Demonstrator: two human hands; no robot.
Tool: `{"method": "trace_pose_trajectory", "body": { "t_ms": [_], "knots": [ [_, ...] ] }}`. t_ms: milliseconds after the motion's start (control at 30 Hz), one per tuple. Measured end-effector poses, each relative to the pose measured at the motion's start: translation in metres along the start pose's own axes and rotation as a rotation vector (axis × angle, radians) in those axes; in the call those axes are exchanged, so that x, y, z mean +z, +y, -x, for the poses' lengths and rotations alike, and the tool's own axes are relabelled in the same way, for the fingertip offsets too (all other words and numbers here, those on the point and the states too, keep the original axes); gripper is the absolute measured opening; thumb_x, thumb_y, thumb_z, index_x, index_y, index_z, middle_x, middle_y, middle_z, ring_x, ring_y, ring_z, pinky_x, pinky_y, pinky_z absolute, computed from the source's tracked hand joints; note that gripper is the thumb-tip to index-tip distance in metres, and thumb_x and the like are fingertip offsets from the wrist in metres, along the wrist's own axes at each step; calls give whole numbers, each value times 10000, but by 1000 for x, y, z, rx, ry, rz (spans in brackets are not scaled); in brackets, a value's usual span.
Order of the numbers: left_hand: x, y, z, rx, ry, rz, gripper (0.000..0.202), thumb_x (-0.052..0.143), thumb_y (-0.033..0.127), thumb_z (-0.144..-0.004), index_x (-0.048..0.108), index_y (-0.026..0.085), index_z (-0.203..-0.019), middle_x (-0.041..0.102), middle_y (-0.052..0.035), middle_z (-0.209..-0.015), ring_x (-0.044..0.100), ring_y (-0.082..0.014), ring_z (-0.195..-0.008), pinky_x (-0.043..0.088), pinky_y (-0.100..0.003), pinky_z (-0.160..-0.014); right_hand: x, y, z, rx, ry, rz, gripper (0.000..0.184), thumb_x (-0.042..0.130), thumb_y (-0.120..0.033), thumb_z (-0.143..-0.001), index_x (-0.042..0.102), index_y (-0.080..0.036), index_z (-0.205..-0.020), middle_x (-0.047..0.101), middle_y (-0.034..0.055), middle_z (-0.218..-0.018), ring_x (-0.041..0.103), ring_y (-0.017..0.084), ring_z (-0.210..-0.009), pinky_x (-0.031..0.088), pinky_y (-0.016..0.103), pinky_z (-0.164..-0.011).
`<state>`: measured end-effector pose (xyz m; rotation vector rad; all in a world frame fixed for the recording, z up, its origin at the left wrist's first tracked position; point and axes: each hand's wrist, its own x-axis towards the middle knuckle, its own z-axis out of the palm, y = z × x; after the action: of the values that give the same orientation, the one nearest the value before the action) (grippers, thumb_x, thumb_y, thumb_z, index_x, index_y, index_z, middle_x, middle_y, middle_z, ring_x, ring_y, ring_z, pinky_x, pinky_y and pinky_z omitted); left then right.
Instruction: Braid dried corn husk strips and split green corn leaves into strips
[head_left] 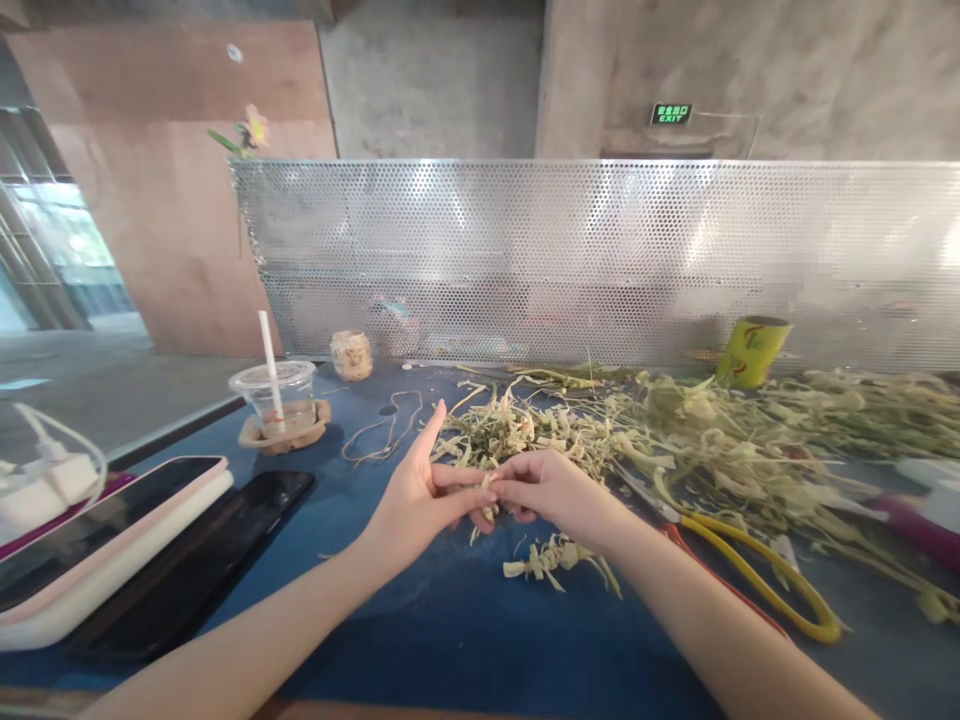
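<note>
My left hand (pixel 424 497) and my right hand (pixel 541 485) meet over the middle of the blue table. Between their fingertips is a small pale green piece of dried plant (pixel 489 482), largely covered by the fingers. The left thumb and fingers pinch it from one side while the left index finger points upward; the right thumb and index finger pinch it from the other. Just behind the hands lies a heap of dried plant strips (pixel 525 425). A short knotted bundle of strips (pixel 559 560) rests on the table in front of my right hand.
Scissors with yellow handles (pixel 772 570) lie beside my right forearm. More dried stalks (pixel 750 460) spread to the right, near a yellow-green can (pixel 754 352). At left are a plastic cup (pixel 281 395), a loop of string (pixel 386 430) and phones (pixel 202 550). A perforated metal screen (pixel 525 260) stands behind.
</note>
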<state>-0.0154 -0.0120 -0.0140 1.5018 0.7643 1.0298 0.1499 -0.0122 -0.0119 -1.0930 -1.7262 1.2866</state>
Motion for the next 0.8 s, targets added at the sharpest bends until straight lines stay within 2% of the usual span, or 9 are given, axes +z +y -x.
{"method": "trace_pose_trajectory", "body": {
  "t_ms": [133,200,300,400,500,600,700,800],
  "knots": [
    [-4,-1,-4,-87,105,104,1022,703,207,-646,-24,213,-1365,688,-63,-774,600,-128,-495,355,-193,-419,0,3,-1,-45,27,10,208,507,-355,-767,565,-163,-712,458,-50,-501,397,59,-446,338,214,-471],
    [-5,-2,-5,-128,148,166,1005,708,204,-640,16,192,-1368,684,-59,-776,581,-107,-482,365,-195,-427,3,5,-2,-111,102,32,170,554,-344,-738,533,-184,-793,550,-22,-656,481,75,-535,398,230,-526],
    [-6,-3,-5,-132,155,236,999,707,196,-641,24,171,-1369,660,-5,-655,542,-83,-472,368,-186,-443,11,6,-3,-196,143,-8,296,667,-308,-637,490,-206,-852,577,19,-912,571,126,-770,465,270,-670],
    [-6,-4,-4,-97,137,264,1007,696,169,-648,-8,153,-1367,632,26,-577,531,-86,-495,399,-199,-505,19,4,-4,-172,115,-67,231,652,-305,-652,512,-193,-797,598,11,-828,598,141,-769,480,290,-710],
    [-7,-2,-4,-61,104,223,1001,689,159,-648,-6,158,-1368,651,18,-603,563,-106,-546,431,-252,-623,21,3,-4,-157,120,-114,152,628,-289,-678,547,-187,-756,620,-13,-707,618,137,-714,483,293,-713],
    [-9,1,-4,-78,114,150,1005,704,154,-623,30,170,-1369,658,28,-613,596,-122,-616,428,-289,-734,18,6,-5,-180,142,-118,161,659,-279,-642,589,-190,-756,641,-12,-711,626,148,-712,484,295,-706],
    [-11,4,-4,-101,133,74,1018,721,162,-595,61,180,-1369,668,17,-642,619,-156,-688,431,-323,-775,16,9,-6,-182,175,-63,163,669,-289,-625,603,-183,-730,648,4,-739,617,152,-688,480,295,-663],
    [-11,8,-3,-62,121,-7,1013,720,174,-604,57,182,-1370,676,-7,-656,596,-209,-904,413,-356,-831,16,8,-6,-169,168,-31,170,674,-301,-614,587,-175,-688,647,14,-750,605,148,-678,471,289,-631]
  ]
}}
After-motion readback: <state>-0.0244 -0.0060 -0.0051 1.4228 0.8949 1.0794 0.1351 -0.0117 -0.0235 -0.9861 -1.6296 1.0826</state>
